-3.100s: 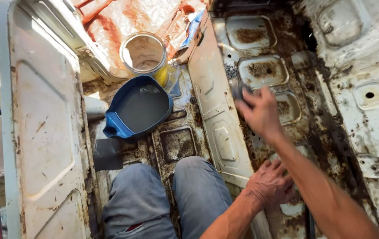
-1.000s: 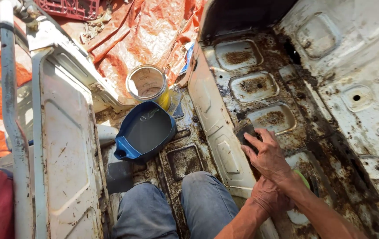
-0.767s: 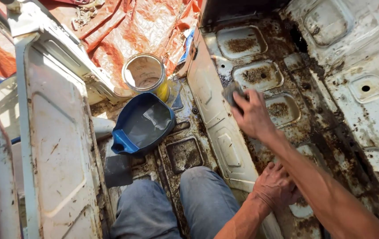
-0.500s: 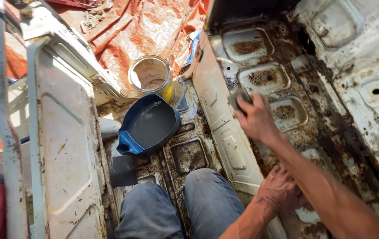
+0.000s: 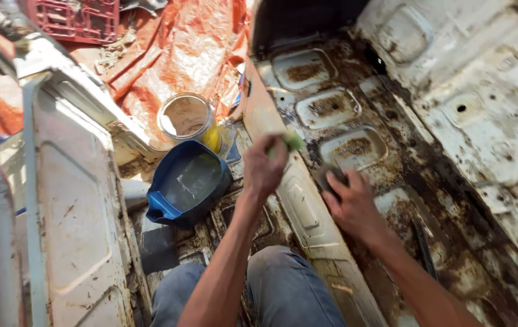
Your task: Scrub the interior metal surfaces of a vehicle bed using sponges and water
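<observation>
Rusty floor pan (image 5: 356, 148): right hand (image 5: 353, 203) presses dark pad (image 5: 329, 177)

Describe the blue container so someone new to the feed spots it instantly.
Start at the orange tarp at the top; just below its edge stands a round tin with a yellow side. Directly below that tin sits the blue container, left of the left hand. It alone is dark blue with a pouring lip.

Two hands (image 5: 263, 166), one blue basin (image 5: 187, 184), one can (image 5: 187, 118), one red crate (image 5: 77, 18).
</observation>
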